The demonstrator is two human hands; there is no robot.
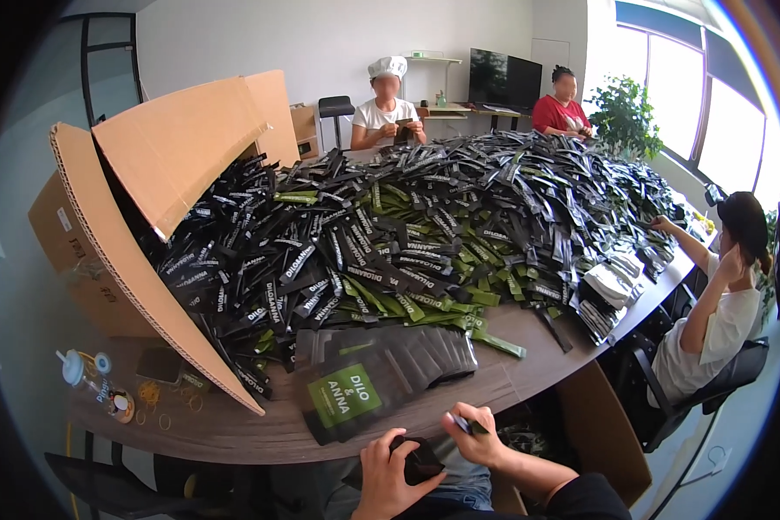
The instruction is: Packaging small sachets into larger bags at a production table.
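At the table's near edge, my left hand (pixel 385 478) has its fingers wrapped round a black pouch (pixel 422 464), whose mouth is spread toward me. Just right of it, my right hand (pixel 478 440) is closed round one or more narrow stick sachets (pixel 466 425); how many I cannot tell. Beyond both hands lies a fanned stack of flat black pouches (pixel 407 362), the front one with a green label (pixel 344 394). Behind the stack rises a wide heap of black and green stick sachets (pixel 364 251).
An opened cardboard box (pixel 104 251) stands at the left, its flap over the table. Near it are a drinking bottle (pixel 95 381), a phone (pixel 160 365) and rubber bands (pixel 150 394). White packets (pixel 611 282) lie at right. Another box (pixel 602 425) stands below the edge. Several people sit round the table.
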